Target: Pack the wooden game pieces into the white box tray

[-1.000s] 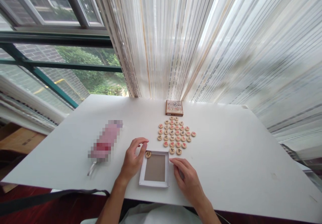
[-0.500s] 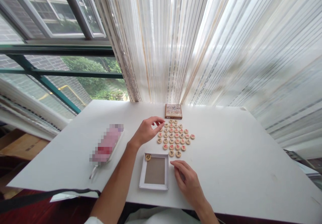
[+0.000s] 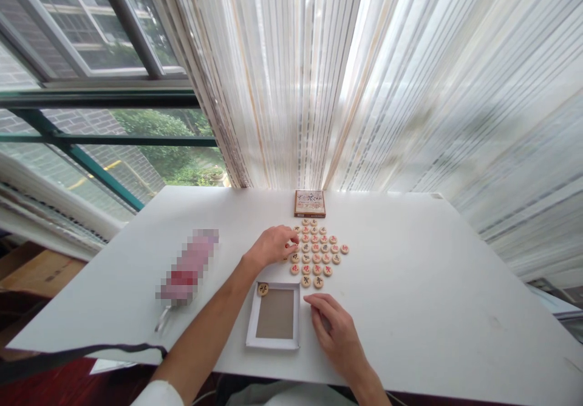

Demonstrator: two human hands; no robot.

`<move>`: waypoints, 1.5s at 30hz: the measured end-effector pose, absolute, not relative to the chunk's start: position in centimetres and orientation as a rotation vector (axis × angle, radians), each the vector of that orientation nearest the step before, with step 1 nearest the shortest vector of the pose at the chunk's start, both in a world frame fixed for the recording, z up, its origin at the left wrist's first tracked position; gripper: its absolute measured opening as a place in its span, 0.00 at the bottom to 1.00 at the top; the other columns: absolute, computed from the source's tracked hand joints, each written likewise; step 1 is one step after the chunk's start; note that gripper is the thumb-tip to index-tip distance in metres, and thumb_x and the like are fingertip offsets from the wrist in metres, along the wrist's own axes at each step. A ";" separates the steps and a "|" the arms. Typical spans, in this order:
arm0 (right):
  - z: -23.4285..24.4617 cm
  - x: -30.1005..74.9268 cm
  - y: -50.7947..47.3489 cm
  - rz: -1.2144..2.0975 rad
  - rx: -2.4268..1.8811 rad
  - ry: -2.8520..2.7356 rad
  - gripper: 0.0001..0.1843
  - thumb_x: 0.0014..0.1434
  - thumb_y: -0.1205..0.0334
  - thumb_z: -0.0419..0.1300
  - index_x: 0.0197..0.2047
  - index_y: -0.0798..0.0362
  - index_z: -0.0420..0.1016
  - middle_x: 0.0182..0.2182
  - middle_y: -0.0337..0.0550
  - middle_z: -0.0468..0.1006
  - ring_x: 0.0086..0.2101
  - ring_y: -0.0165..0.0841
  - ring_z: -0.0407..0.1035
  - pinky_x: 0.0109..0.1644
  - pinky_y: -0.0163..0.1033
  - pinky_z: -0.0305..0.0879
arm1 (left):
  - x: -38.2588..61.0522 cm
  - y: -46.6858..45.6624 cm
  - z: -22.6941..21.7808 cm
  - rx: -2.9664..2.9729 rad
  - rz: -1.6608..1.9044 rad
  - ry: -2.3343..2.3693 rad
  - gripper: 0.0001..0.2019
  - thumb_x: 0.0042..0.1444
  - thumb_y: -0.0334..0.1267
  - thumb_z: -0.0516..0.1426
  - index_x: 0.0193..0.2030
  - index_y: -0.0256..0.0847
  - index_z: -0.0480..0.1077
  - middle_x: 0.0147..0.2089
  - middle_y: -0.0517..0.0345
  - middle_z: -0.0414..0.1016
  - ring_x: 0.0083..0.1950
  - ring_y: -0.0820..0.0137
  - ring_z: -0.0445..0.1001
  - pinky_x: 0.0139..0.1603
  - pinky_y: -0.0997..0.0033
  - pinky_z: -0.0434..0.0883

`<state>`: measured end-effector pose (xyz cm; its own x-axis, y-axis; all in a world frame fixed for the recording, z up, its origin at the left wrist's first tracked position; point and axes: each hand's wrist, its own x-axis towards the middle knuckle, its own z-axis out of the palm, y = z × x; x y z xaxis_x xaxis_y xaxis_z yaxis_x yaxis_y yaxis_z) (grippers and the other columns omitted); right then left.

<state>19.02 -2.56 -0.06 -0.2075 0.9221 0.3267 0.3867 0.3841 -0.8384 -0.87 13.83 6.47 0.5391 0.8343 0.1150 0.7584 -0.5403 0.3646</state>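
Observation:
Several round wooden chess pieces with red or black characters lie in rows on the white table. My left hand reaches over the left edge of the group, fingers curled down in a pinch on a piece there. A shallow white box tray lies near the front edge, with one wooden piece at its top left corner. My right hand rests flat on the table beside the tray's right side, fingers loosely spread and holding nothing.
A small brown box lid lies behind the pieces, near the striped sheer curtain. A blurred pink object lies on the left of the table. A window is at the left.
My left hand left the piece at the tray's corner, travelled up to the group of pieces and has now closed its fingers on its left edge. My right hand stayed beside the tray.

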 end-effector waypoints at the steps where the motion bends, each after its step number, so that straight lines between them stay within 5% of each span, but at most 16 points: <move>1: 0.0 19.0 -2.6 0.778 -1.147 -1.776 0.18 0.66 0.70 0.52 0.54 0.48 0.75 0.46 0.48 0.77 0.47 0.38 0.73 0.53 0.42 0.72 | -0.8 13.8 6.4 2.516 0.386 1.334 0.05 0.57 0.37 0.60 0.38 0.45 0.78 0.41 0.57 0.80 0.43 0.65 0.76 0.46 0.69 0.70; 45: 0.5 19.1 -2.4 0.786 -1.142 -1.760 0.19 0.66 0.71 0.52 0.55 0.47 0.76 0.44 0.48 0.78 0.45 0.38 0.75 0.50 0.42 0.74 | 0.8 13.5 6.4 2.550 0.225 1.567 0.06 0.57 0.43 0.60 0.33 0.45 0.75 0.35 0.55 0.80 0.39 0.63 0.76 0.38 0.68 0.68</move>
